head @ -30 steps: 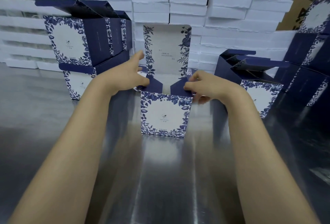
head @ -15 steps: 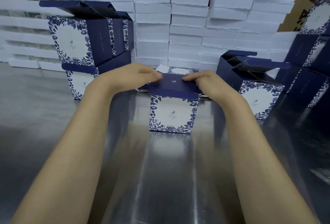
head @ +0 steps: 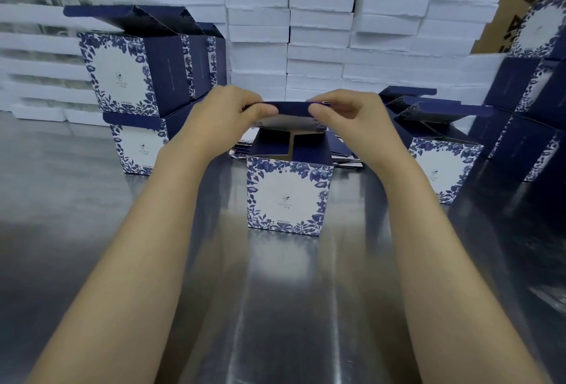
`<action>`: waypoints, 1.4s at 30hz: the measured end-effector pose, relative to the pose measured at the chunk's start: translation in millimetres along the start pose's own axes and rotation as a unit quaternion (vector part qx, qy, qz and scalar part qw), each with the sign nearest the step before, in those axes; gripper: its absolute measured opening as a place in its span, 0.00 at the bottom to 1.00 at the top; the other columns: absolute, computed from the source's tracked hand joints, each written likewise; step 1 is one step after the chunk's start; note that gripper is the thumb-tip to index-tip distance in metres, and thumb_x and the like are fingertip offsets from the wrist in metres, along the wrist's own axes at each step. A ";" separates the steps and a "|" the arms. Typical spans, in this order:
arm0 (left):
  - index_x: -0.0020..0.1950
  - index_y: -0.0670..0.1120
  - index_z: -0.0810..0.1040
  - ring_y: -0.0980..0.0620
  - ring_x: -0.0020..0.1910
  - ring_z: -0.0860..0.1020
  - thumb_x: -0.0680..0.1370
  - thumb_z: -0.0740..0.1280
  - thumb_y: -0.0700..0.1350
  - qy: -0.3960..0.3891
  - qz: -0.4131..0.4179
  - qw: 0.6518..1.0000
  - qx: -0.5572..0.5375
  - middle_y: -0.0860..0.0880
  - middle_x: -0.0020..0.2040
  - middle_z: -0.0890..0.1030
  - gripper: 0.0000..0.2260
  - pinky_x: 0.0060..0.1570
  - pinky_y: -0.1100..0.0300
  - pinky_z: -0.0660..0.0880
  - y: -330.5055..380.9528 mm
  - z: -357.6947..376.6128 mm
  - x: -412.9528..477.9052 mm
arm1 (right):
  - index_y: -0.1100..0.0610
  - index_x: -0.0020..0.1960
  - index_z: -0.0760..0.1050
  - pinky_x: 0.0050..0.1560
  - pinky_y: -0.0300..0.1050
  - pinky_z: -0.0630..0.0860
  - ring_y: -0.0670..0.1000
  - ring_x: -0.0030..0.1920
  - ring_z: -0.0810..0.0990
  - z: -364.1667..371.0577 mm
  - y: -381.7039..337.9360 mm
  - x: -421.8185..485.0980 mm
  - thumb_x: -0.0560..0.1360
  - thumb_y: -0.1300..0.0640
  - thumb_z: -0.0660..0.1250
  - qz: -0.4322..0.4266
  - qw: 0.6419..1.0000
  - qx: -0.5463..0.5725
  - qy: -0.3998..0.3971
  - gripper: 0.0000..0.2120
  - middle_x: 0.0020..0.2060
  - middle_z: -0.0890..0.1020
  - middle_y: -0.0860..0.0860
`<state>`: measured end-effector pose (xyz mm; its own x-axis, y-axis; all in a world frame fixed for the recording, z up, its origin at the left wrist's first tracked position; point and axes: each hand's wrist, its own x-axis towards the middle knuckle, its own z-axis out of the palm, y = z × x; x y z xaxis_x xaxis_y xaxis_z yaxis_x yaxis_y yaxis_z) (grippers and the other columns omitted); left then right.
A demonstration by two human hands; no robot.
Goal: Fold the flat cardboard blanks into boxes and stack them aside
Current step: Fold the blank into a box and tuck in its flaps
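A blue-and-white floral box (head: 289, 197) stands upright on the metal table (head: 92, 215) in front of me. Its two navy side flaps are folded inward and its lid flap (head: 292, 107) is raised, nearly level, above the opening. My left hand (head: 225, 117) pinches the lid's left end. At the lid's right end my right hand (head: 346, 118) pinches it the same way. Behind the box lies a low pile of flat blanks (head: 346, 155), mostly hidden by my hands.
Folded boxes are stacked two high at the left (head: 137, 77), one with open flaps stands at the right (head: 444, 163), and more rise at the far right (head: 536, 77). White foam trays (head: 321, 31) form a wall at the back, with brown cartons behind.
One second ago the lid stood upright while my hands folded the side flaps in. Then the lid was pressed down flat. Now both hands have lifted it a little above the opening.
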<state>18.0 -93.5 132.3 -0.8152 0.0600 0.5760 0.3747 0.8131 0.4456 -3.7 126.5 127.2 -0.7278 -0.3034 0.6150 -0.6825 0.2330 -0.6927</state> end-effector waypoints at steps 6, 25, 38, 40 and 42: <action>0.51 0.52 0.84 0.59 0.45 0.78 0.76 0.70 0.49 0.044 0.086 0.995 -0.038 0.62 0.42 0.81 0.06 0.48 0.57 0.75 11.9 -6.3 -2.2 | 0.61 0.43 0.83 0.45 0.45 0.76 0.48 0.39 0.79 14.4 -5.0 0.9 0.76 0.63 0.68 -0.080 0.989 -0.069 0.102 0.06 0.36 0.84 0.52; 0.47 0.55 0.85 0.57 0.47 0.77 0.71 0.73 0.57 0.066 0.091 0.993 -0.044 0.59 0.42 0.82 0.09 0.51 0.50 0.75 24.8 -0.5 -5.2 | 0.42 0.39 0.82 0.46 0.33 0.69 0.41 0.46 0.76 6.7 -2.5 2.6 0.71 0.52 0.74 -0.050 0.992 -0.075 0.090 0.05 0.37 0.83 0.39; 0.39 0.55 0.85 0.62 0.42 0.80 0.73 0.70 0.60 0.031 -0.010 0.993 -0.111 0.57 0.38 0.84 0.11 0.52 0.54 0.78 26.9 -9.4 -6.8 | 0.54 0.43 0.86 0.52 0.39 0.79 0.45 0.46 0.84 -13.8 -5.1 4.4 0.71 0.55 0.75 0.096 0.993 0.056 0.041 0.03 0.41 0.87 0.49; 0.43 0.47 0.86 0.65 0.43 0.81 0.73 0.65 0.64 -0.008 -0.004 0.989 -0.146 0.56 0.40 0.85 0.22 0.52 0.60 0.78 25.4 -10.9 -7.7 | 0.59 0.45 0.85 0.58 0.49 0.79 0.50 0.48 0.84 -18.1 -4.5 3.2 0.72 0.58 0.74 0.131 0.986 0.095 0.031 0.05 0.45 0.86 0.54; 0.46 0.50 0.86 0.67 0.46 0.80 0.72 0.66 0.64 -0.068 -0.010 0.990 -0.122 0.59 0.42 0.85 0.19 0.51 0.68 0.76 20.8 -10.7 -8.0 | 0.59 0.47 0.84 0.55 0.45 0.80 0.50 0.50 0.83 -22.5 -3.0 0.6 0.73 0.60 0.73 0.151 0.984 0.098 -0.007 0.05 0.47 0.86 0.54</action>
<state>37.0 -83.3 144.3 -0.8693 0.1372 0.4748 0.4402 0.6517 0.6177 -3.7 146.4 138.2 -0.8932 -0.2600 0.3669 -0.4093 0.1323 -0.9028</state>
